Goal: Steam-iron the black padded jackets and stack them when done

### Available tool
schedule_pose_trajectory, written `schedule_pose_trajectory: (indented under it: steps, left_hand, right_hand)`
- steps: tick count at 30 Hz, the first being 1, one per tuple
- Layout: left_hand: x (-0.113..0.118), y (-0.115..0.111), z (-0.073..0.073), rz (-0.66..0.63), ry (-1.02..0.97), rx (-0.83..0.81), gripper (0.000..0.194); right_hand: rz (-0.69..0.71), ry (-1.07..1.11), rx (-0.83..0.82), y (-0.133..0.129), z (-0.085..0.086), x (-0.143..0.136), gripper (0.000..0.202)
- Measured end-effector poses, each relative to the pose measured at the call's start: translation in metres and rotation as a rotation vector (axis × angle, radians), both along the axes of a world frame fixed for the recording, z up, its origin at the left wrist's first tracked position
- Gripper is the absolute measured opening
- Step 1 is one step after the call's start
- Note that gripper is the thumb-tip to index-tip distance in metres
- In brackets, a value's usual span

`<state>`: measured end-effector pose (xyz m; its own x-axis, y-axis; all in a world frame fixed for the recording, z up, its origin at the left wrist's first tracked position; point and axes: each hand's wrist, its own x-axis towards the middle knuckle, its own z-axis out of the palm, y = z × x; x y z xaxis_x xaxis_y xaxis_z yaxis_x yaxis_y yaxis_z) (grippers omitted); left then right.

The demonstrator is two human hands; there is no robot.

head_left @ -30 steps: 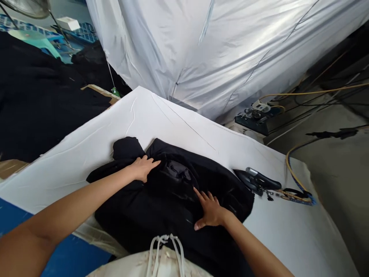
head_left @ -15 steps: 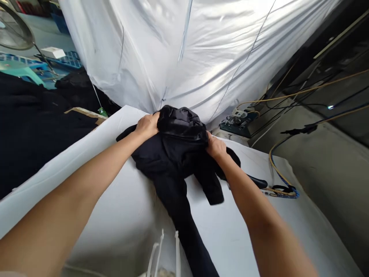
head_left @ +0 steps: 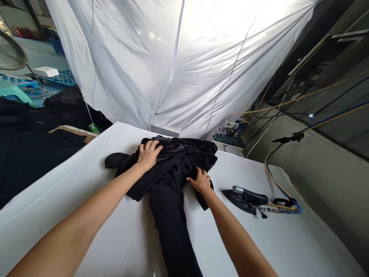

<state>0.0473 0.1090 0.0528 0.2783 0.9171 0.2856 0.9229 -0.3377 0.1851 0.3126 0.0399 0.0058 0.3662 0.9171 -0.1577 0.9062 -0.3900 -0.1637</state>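
Bunched at the far middle of the white padded table (head_left: 72,200): a black garment (head_left: 173,161), its shiny lining showing on the far side, one long dark part trailing from the heap toward the near edge and off the bottom of the view. Left hand (head_left: 149,153) laid palm down on the heap's left portion, fingers spread a little and curled over the cloth, pressing on it rather than closed around it. Right hand (head_left: 200,181) at the heap's near right corner, fingers bent into the fabric, a fold pinched there, though how firmly cannot be told. Both forearms bare, reaching in from the near edge on either side of the trailing part. Just right of the right hand, apart from the garment: a dark iron (head_left: 245,197) lying flat on the table, handle up, tip pointing left. Beside the iron's right end, a coil of yellow and blue cord (head_left: 284,204), running up and away along the right side. Behind the table, a big silvery white sheet (head_left: 178,65) hanging down to the far edge. Far right past the table corner, a small dark machine (head_left: 229,132) with cables. On the left, lower than the table, heaps of dark cloth (head_left: 31,150), and farther off a fan (head_left: 11,52).
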Motion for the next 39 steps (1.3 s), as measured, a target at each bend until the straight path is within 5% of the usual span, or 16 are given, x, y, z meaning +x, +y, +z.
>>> schedule_pose_trajectory:
  steps: [2, 3, 7, 11, 14, 17, 20, 22, 24, 28, 30, 32, 34, 37, 39]
  left_hand:
    - [0.018, -0.009, -0.002, -0.228, 0.037, -0.068, 0.029]
    - [0.025, -0.013, -0.004, -0.238, 0.052, -0.136, 0.03]
    - [0.025, -0.017, -0.022, 0.01, 0.07, -0.395, 0.038]
    - [-0.011, -0.015, -0.036, -0.056, -0.092, -0.476, 0.034]
    - [-0.039, -0.024, -0.047, -0.209, -0.163, -0.626, 0.044]
    - [-0.057, -0.039, -0.058, -0.193, -0.073, -0.747, 0.06]
    - [-0.063, -0.045, -0.057, -0.145, -0.082, -0.655, 0.045]
    - [-0.065, -0.04, -0.043, -0.081, -0.147, -0.478, 0.036]
    - [-0.066, -0.031, -0.019, 0.011, -0.229, -0.228, 0.039]
    - [-0.072, -0.017, 0.029, 0.051, -0.418, 0.287, 0.05]
    - [-0.075, -0.02, 0.042, 0.0, -0.463, 0.427, 0.052]
    - [-0.075, -0.032, 0.042, -0.108, -0.461, 0.421, 0.05]
    - [-0.07, -0.055, 0.03, -0.261, -0.436, 0.232, 0.043]
    - [-0.052, -0.104, -0.002, -0.464, -0.371, -0.349, 0.039]
    - [-0.035, -0.14, -0.027, -0.59, -0.253, -0.764, 0.052]
  right_hand:
    - [-0.074, 0.019, 0.027, 0.005, -0.001, 0.008, 0.082]
    - [-0.105, 0.046, 0.004, 0.009, 0.002, 0.013, 0.081]
    - [-0.044, 0.054, -0.145, 0.01, 0.028, 0.027, 0.054]
    - [0.253, -0.042, -0.024, -0.037, 0.042, -0.006, 0.042]
    - [0.354, 0.097, -0.228, -0.096, 0.022, -0.049, 0.076]
    - [0.301, 0.113, -0.411, -0.142, -0.017, -0.078, 0.113]
    - [0.331, 0.049, -0.374, -0.139, -0.035, -0.077, 0.096]
    - [0.374, -0.022, -0.3, -0.105, -0.015, -0.059, 0.069]
    - [0.295, -0.154, -0.042, -0.059, 0.03, -0.034, 0.041]
    - [0.176, -0.285, 0.363, 0.016, 0.133, 0.016, 0.038]
    - [0.148, -0.384, 0.616, 0.026, 0.157, 0.03, 0.033]
    - [0.221, -0.461, 0.65, 0.017, 0.153, 0.037, 0.029]
    - [0.342, -0.473, 0.387, -0.005, 0.126, 0.041, 0.026]
    - [0.431, -0.382, -0.112, -0.048, 0.074, 0.045, 0.027]
    - [0.429, -0.333, -0.242, -0.076, 0.049, 0.05, 0.028]
